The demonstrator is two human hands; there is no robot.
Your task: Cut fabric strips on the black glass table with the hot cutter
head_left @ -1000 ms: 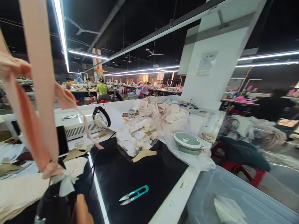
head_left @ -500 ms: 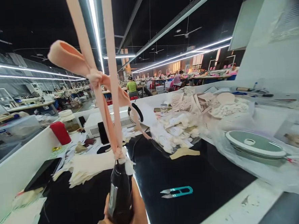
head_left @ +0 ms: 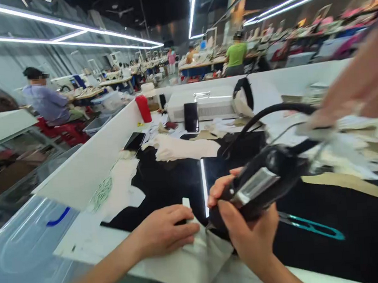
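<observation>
My right hand (head_left: pixel 250 227) grips a black handheld power tool (head_left: pixel 258 184) with a silver plate on its side. The tool is tilted, its lower end by a pale piece of cloth (head_left: pixel 187 274) at the table's front edge. A blurred pink strap (head_left: pixel 358 75) and a black cable (head_left: pixel 279 107) run from its upper end. My left hand (head_left: pixel 169 230) presses the cloth with bent fingers, its fingertips over a small white strip (head_left: pixel 186 202). Whether the tool's tip touches the cloth, I cannot tell. Turquoise thread snips (head_left: pixel 319 227) lie right of my right hand.
A stack of cream cloth pieces (head_left: pixel 186 147) lies across the black tabletop (head_left: pixel 175 176). Behind stand a white box-shaped machine (head_left: pixel 180 101), a dark phone (head_left: pixel 191 117) and a red object (head_left: pixel 143 109). A white side panel (head_left: pixel 91 164) borders the left; people sit at distant benches.
The view has turned left and down. My right hand has brought the tool from upright to tilted over the cloth. My left hand has come into view on the cloth.
</observation>
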